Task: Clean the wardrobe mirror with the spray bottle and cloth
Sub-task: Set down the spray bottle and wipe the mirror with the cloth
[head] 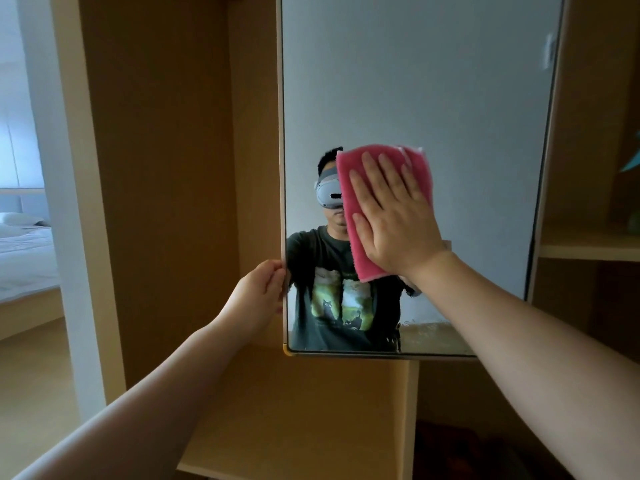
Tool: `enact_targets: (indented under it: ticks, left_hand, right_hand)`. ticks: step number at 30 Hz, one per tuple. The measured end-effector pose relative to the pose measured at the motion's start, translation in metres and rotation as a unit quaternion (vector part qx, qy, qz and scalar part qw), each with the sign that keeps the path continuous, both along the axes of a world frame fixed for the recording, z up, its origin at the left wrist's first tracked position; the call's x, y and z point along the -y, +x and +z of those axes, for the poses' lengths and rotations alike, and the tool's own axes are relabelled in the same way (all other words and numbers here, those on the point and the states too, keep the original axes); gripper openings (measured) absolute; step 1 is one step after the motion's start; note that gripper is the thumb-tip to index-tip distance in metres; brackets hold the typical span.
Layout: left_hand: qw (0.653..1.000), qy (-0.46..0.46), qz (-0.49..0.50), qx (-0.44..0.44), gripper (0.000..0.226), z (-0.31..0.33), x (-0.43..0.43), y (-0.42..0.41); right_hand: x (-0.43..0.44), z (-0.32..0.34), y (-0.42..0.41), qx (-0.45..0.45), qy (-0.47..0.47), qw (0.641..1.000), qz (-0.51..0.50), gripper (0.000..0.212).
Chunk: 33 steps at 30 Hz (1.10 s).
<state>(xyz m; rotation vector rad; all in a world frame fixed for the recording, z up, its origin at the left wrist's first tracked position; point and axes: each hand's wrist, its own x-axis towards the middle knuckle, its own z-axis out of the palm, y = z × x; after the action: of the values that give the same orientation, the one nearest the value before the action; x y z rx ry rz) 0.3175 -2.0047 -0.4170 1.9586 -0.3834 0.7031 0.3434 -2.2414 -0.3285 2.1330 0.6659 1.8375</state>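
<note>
Here, the right grip [394,216] is released, its fingers straight and spread, the palm pressing a folded pink terry cloth [348,188] flat against the glass of the tall rectangular wardrobe mirror [415,81], left of its centre. The left grip [263,292] is grasping the mirror's pale left frame edge [282,168] low down, fingers curled round it. Streaky wet marks [433,334] show along the bottom right of the glass. The mirror reflects a person in a dark printed T-shirt. Around it stand tan wooden wardrobe panels [156,168], an open wooden shelf [588,251] to the right, and a white-sheeted bed [24,251] far left.
</note>
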Motion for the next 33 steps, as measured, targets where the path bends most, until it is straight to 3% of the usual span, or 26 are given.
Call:
enact_targets:
  ticks: [16,27,33]
  left_hand:
    - [0.999,0.037,0.019,0.020,0.028,0.000,-0.001,0.003]
    - [0.999,0.025,0.016,0.012,0.026,-0.002,-0.004,0.011]
    - [0.998,0.047,0.047,0.018,0.028,-0.004,-0.007,0.016]
  right_hand:
    - [0.031,-0.120,0.004,-0.050,0.023,0.998,-0.009,0.062]
    - [0.057,-0.098,0.001,-0.052,-0.016,0.998,-0.030,0.059]
    - [0.098,-0.047,0.001,-0.048,0.073,0.994,-0.063,0.063]
